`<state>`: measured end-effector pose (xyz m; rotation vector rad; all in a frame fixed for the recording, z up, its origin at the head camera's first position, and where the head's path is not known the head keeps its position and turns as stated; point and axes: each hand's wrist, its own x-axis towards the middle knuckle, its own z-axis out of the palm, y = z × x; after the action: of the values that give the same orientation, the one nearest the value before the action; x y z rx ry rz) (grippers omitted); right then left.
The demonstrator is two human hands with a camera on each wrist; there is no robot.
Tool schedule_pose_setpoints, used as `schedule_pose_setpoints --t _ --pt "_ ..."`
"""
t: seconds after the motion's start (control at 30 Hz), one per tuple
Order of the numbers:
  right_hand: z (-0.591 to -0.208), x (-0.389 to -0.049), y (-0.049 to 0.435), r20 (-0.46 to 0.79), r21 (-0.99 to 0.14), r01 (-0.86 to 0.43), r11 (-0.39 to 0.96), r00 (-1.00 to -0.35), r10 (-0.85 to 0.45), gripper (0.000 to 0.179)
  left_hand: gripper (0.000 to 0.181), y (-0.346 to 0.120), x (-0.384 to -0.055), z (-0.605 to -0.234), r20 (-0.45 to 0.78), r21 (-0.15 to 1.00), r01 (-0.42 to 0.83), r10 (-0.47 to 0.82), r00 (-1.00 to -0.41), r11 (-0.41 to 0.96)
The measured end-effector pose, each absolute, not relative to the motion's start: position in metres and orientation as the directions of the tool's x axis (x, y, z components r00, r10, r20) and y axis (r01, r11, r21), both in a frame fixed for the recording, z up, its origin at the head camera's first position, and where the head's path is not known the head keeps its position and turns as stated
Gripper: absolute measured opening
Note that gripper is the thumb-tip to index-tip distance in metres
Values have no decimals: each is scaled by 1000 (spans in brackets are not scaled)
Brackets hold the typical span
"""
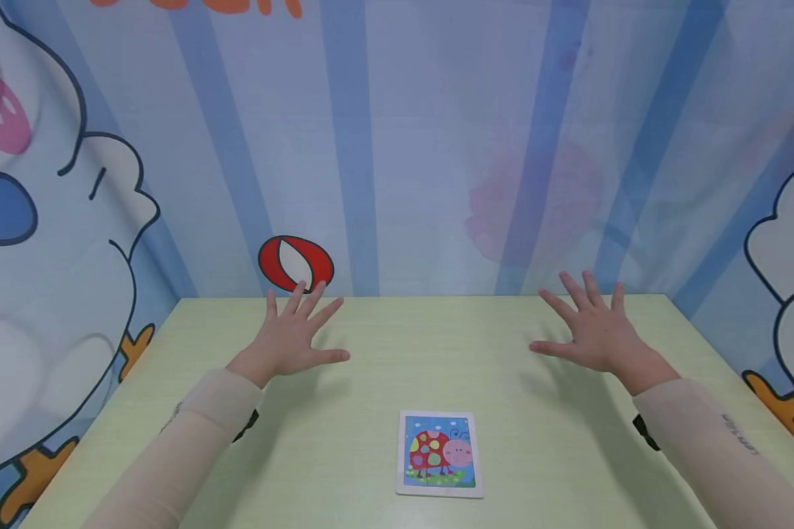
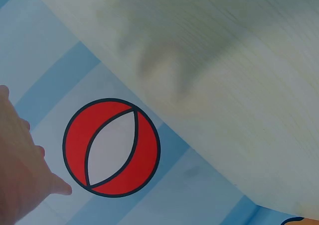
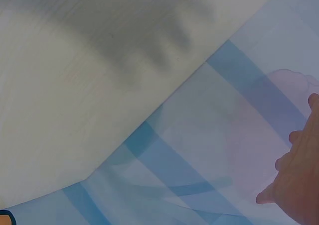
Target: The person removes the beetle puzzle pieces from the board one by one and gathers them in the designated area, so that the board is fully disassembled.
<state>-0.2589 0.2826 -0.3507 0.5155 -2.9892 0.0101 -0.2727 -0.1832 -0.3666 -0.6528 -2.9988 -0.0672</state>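
In the head view my left hand hovers over the left part of the table, fingers spread and holding nothing. My right hand is held up likewise over the right part, its fingers straight and fanned out. Between the forearms, closer to me, a white-bordered picture card or tile with a ladybug drawing lies flat on the table. Neither hand touches it. Each wrist view catches only part of its hand: the left hand at the left edge, the right hand at the right edge.
The pale wood-grain table ends at a blue striped cloth backdrop that stands behind it and along both sides. A red and white ball is printed on the cloth, along with large white cartoon figures. Shadows of the hands fall on the tabletop.
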Motion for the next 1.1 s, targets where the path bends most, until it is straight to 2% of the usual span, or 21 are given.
schedule_pose_setpoints --t 0.4,0.6,0.83,1.1 --pt "-343 -260 277 135 2 -361 933 -924 -358 93 91 -182 -268 -365 78 36 414 410 -909 910" --pt "-332 -252 259 134 -51 -426 903 -899 -417 88 91 -174 -254 -370 104 101 413 404 -909 905" --pt "-330 -241 226 177 -122 -546 829 -833 -524 80 90 -156 -228 -386 103 185 415 403 -909 891" --pt "-345 -227 192 242 -134 -676 724 -731 -638 71 88 -127 -195 -401 24 289 405 417 -909 867"
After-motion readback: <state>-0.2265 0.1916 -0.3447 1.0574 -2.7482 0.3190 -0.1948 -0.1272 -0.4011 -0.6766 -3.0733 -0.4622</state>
